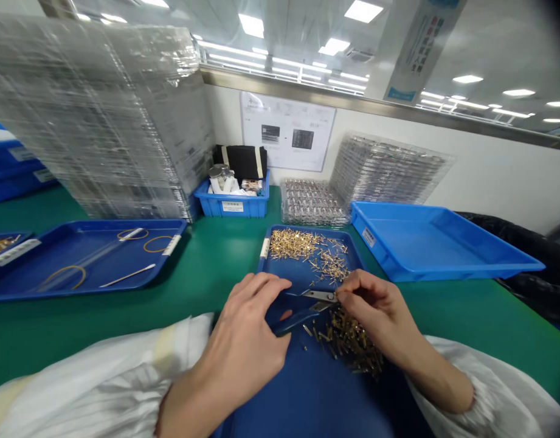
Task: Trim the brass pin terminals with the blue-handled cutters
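Note:
My left hand (250, 331) is wrapped round the blue handles of a pair of pliers (323, 296), whose metal jaws point right. At the jaw tips, my right hand (375, 310) has thumb and fingers pinched together; whatever sits between them is too small to make out. Beneath the hands, a heap of small brass-coloured metal pins (355, 340) lies on a dark blue tray (316, 395). Just beyond, a smaller blue tray (284, 267) bears more thin gold pins (293, 243), spread toward its right side.
To the left, a blue tray (92, 286) carries rubber bands and a cotton swab (129, 275). A blue bin (234, 204), clear plastic trays (311, 201) and a light blue tray (435, 243) stand behind. Tall wrapped stacks (101, 121) rise at left.

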The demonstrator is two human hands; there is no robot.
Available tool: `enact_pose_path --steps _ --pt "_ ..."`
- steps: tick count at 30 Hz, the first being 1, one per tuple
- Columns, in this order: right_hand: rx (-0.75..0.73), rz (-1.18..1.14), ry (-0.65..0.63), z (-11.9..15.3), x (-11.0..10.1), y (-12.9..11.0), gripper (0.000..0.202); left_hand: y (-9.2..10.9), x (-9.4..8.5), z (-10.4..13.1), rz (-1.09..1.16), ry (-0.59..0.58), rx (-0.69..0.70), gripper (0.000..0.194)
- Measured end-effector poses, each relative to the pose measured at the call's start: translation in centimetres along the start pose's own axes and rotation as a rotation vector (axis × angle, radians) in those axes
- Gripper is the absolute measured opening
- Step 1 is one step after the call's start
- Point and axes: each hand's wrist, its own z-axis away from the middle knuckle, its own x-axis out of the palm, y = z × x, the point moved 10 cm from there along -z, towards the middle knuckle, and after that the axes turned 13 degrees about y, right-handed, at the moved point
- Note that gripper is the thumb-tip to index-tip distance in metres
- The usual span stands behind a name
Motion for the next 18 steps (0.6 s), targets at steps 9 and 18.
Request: enact_pose_path --steps 9,18 --pt "-0.177 0.311 -0.174 0.7 1.1 -0.9 0.010 0.1 1.8 0.5 -0.035 -0.183 0.059 0.030" --pt "-0.408 0.545 -0.187 1.4 2.0 -1.5 0.012 2.2 0.9 0.9 -0.157 -0.098 0.313 0.034"
